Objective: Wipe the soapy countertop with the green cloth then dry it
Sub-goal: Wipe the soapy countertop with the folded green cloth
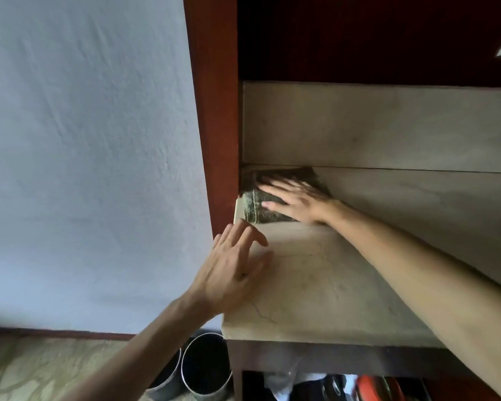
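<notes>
The green cloth [253,205] lies flat in the far left corner of the pale stone countertop [310,285], against the red-brown wooden post. My right hand [294,199] presses flat on top of the cloth with fingers spread, blurred by motion. My left hand [233,270] rests at the counter's left edge with fingers apart, holding nothing. Part of the cloth is hidden under my right hand.
A red-brown wooden post [214,111] and a pale backsplash [373,125] bound the corner. To the left is a grey-blue wall [84,140]. Two metal buckets [203,369] stand on the floor below the counter's left end. Items fill the shelf [344,386] underneath.
</notes>
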